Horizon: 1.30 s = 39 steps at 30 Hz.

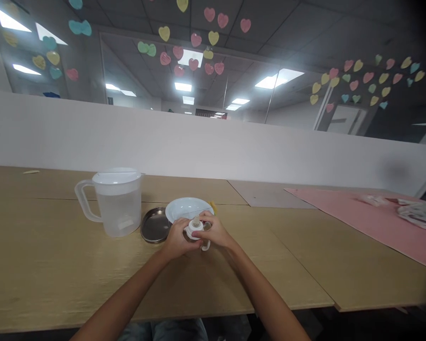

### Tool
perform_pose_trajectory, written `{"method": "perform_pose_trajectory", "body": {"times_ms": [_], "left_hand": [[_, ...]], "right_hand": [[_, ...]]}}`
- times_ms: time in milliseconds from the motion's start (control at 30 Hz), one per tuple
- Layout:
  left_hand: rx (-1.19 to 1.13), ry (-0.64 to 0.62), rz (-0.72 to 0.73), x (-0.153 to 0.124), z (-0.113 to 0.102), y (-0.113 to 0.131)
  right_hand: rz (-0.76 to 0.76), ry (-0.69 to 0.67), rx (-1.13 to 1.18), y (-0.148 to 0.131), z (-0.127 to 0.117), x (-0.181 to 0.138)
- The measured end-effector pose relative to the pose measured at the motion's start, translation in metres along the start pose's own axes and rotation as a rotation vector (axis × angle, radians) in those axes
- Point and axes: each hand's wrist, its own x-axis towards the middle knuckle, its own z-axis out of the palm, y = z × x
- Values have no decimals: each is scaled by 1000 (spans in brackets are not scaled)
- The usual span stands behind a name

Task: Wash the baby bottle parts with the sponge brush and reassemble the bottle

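Both hands are closed around a baby bottle with a white collar, a pale teat on top and a white curved handle low on its right side. My left hand wraps it from the left. On the other side, my right hand grips near the collar with thumb and fingers. Most of the bottle's body is hidden by the hands. Just behind them lies a white bowl, with something small and yellow at its right edge. A round metal dish sits left of my left hand.
A clear plastic pitcher with a lid and a handle stands on the wooden table at the left. To the right, a pink cloth bears a grey-white bundle. A white low wall runs behind the table, with glass above.
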Motion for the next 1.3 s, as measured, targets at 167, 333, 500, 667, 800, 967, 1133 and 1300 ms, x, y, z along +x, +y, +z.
{"method": "perform_pose_trajectory", "body": {"times_ms": [167, 333, 500, 667, 800, 967, 1133, 1300], "left_hand": [[-44, -30, -13, -1, -4, 3], [-71, -43, -30, -2, -3, 4], [-41, -46, -78, -3, -4, 6], [-16, -50, -73, -6, 1, 4], [-46, -63, -135, -8, 6, 1], [-16, -37, -160, -10, 6, 4], [0, -47, -142, -10, 7, 2], [-2, -10, -79, -13, 12, -6]], "right_hand": [[14, -108, 38, 2, -7, 1], [18, -188, 143, 4, -15, 1], [162, 27, 90, 20, -28, 5], [333, 491, 173, 40, -30, 11], [95, 225, 188, 29, -15, 9], [106, 248, 64, 28, -22, 7], [96, 297, 145, 30, -29, 6], [17, 23, 118, 2, 0, 0]]}}
